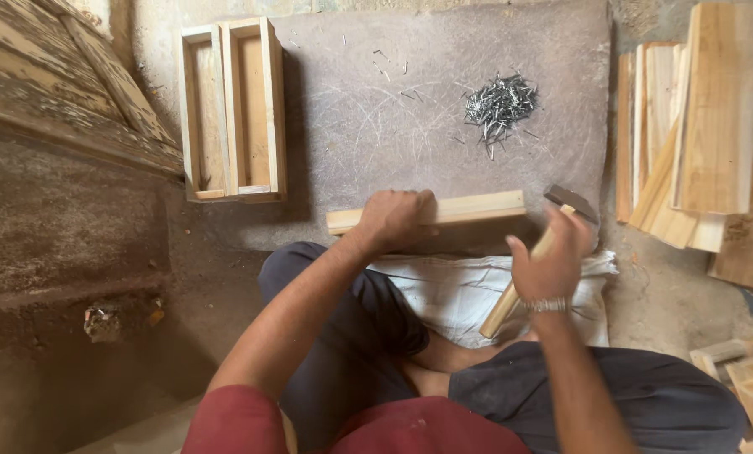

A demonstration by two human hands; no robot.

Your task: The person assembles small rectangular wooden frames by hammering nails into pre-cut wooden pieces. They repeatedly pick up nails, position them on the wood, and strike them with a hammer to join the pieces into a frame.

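My left hand (396, 217) grips a pale wooden board (477, 207) that stands on its long edge at the near side of a grey stone slab (368, 118). My right hand (553, 261) is closed around the wooden handle of a hammer (561, 220), whose dark metal head is raised beside the board's right end. A heap of small metal nails (499, 103) lies on the slab, further away and slightly right of the board.
Two narrow wooden boxes (232, 109) lie side by side at the slab's left edge. Cut wooden boards (696, 143) are stacked at the right, more wood pieces (750, 370) at lower right. A white sack (469, 290) lies across my lap. Old planks (57, 76) lean at upper left.
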